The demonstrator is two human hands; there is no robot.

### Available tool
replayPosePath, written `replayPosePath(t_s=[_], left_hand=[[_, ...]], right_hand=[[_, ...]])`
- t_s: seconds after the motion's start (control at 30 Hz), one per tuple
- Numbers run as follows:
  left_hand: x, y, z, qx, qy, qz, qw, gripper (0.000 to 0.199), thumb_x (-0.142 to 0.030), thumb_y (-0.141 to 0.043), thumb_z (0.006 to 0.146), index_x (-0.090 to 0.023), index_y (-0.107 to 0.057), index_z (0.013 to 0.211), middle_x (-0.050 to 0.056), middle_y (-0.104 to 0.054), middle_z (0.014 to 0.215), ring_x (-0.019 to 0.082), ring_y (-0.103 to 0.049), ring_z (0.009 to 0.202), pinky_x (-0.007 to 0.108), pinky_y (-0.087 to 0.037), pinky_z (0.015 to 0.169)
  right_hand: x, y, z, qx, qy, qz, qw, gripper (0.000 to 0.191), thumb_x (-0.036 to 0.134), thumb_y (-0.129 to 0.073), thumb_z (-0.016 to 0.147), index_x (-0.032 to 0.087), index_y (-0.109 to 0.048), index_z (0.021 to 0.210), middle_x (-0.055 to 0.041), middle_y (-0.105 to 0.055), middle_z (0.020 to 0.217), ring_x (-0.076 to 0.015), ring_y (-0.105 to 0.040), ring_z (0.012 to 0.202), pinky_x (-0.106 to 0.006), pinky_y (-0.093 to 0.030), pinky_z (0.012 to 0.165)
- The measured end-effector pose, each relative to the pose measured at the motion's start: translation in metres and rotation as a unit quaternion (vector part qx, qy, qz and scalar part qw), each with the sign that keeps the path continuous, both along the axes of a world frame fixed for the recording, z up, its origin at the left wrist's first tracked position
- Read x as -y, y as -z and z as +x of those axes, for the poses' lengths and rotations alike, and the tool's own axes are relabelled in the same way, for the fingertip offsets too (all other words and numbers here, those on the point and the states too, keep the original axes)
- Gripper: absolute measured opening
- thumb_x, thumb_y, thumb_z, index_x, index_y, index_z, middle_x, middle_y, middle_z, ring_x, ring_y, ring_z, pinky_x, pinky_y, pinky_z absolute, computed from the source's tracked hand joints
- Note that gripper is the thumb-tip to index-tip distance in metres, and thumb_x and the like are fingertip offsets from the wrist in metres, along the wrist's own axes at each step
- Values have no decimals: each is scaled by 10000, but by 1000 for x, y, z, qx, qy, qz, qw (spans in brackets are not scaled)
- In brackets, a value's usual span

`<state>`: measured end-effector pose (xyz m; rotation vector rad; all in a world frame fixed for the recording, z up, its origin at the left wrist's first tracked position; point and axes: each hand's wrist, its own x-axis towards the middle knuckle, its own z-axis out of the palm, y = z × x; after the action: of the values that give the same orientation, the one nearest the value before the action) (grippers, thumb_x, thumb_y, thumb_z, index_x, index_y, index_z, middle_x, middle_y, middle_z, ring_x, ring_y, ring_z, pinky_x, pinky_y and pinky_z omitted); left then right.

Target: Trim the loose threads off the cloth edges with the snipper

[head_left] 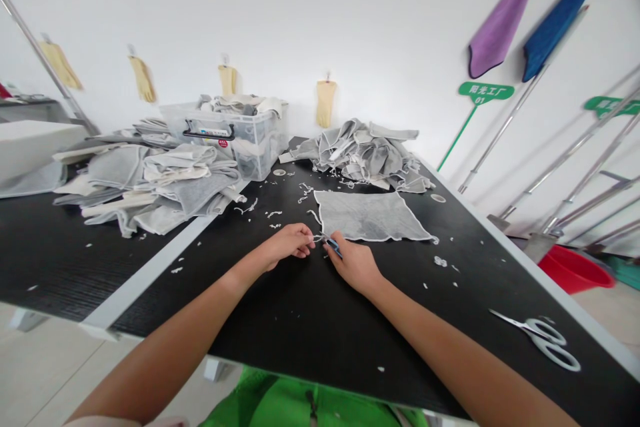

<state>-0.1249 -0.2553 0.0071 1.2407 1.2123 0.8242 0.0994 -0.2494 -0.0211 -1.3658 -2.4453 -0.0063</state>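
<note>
A grey cloth (370, 215) with a white stitched edge lies flat on the black table (300, 307) in front of me. At its near left corner, my left hand (291, 241) pinches a white thread tail (317, 238) between thumb and fingertips. My right hand (356, 265) is closed around small blue thread snips (333, 247), whose tips are at the thread beside that corner. Whether the blades are apart or together is too small to make out.
Folded grey cloths (165, 180) are stacked on the left, beside a clear plastic bin (255, 140) filled with more. A loose cloth heap (370, 150) sits at the back. White-handled scissors (543, 337) lie at right. Thread scraps (440, 261) are scattered about. A red basin (575, 270) stands beyond the right edge.
</note>
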Motion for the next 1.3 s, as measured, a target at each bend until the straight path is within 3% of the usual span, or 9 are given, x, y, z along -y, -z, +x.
replayPosePath(t_s=[0.37,1.3], left_hand=[[-5,8,-4,-3,0,9,1000,236,-345,-682,820,-163,-590,939,66,-708,947,125,-640,740,274,-533,715],[-2,6,-1,-23,24,10,999,197,-321,-657,808,-170,-578,906,49,-699,895,130,-641,737,277,-530,707]], right_hand=[[-2,-1,0,20,-27,-18,999,252,439,-423,1104,223,-544,1154,-26,-757,900,-174,-704,767,-275,-247,600],[-4,1,-1,46,-33,-18,998,276,434,-393,1117,222,-550,1199,-38,-761,923,-177,-698,762,-294,-236,596]])
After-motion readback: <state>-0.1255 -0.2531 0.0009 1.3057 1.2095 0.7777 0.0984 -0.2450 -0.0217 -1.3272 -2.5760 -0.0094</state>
